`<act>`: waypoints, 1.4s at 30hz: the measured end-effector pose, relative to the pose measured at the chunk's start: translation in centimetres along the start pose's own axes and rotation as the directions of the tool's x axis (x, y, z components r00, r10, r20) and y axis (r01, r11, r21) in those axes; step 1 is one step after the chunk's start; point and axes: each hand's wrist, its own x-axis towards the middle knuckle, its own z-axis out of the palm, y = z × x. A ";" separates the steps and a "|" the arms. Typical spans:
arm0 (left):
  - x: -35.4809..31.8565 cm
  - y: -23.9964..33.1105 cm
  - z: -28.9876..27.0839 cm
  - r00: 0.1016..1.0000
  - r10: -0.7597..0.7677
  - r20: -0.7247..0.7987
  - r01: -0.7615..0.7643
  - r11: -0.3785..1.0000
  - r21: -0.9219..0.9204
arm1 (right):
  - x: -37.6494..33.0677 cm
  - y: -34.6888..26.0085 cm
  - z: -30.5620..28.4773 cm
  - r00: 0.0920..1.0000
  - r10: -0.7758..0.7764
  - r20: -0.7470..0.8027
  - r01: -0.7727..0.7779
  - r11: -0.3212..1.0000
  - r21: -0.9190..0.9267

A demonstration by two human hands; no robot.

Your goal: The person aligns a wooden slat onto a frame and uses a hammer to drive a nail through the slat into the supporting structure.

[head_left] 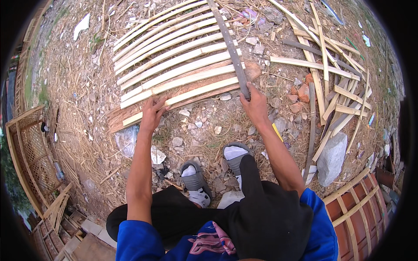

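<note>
Two hands, both mine, both bare. Right hand (254, 104): closed round the near end of one dark strip (227, 37), thumb on the left side. Left hand (152, 114): fingers bent over the nearest slat (200, 92), thumb beside it; can't tell if I pinch it or just press.

Slats (187, 81): eight or nine pale ones in a row on the ground ahead of me, roughly parallel, far ones too tight for a firm count. Strip: one, lying across their right ends; most tips poke out just past it, nearest slat's tip stops about at its edge. One brown plank (252, 69) under the near slats, showing at both ends.

Right side: one pile (344, 69) of loose sticks, tangled, well over ten, mostly pale, a few grey. One big pale stone (332, 158) at the pile's near end. Reddish brick bits (303, 92), about four, between strip and pile.

One clear plastic bag (126, 142) left of my left forearm. Two grey sandals (199, 178) on my feet, between my arms. One lattice panel (37, 148) far left, one slatted frame (348, 217) lower right.
</note>
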 end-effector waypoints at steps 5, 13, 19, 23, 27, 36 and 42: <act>0.4 0.5 -0.2 1.000 0.005 0.005 -0.005 1.000 -0.001 | -0.1 0.2 0.0 1.000 0.008 -0.004 -0.008 1.000 0.026; 0.8 0.7 -0.3 0.999 0.001 -0.045 -0.001 1.000 -0.006 | -0.1 0.6 0.5 1.000 0.007 -0.006 -0.007 1.000 0.026; 1.8 1.5 -0.3 0.997 -0.022 -0.071 0.019 0.999 -0.036 | -0.4 1.3 0.7 0.999 -0.013 -0.035 0.013 1.000 0.004; 1.7 0.9 -0.1 0.998 0.056 -0.032 -0.056 0.998 -0.024 | -0.5 0.9 0.7 1.000 0.004 -0.022 -0.004 1.000 0.026; 1.4 0.3 -0.2 0.999 0.040 0.009 -0.039 0.998 -0.052 | -0.3 0.5 0.4 0.998 0.063 0.023 -0.064 0.997 0.046; 1.5 -0.1 0.1 0.998 0.053 0.015 -0.052 0.996 -0.079 | -0.3 1.3 0.7 0.999 -0.009 -0.043 0.011 0.999 0.048; 1.5 -0.1 0.2 0.999 0.043 -0.014 -0.044 0.995 -0.089 | -0.3 1.1 0.8 0.998 -0.027 -0.051 0.030 0.998 0.060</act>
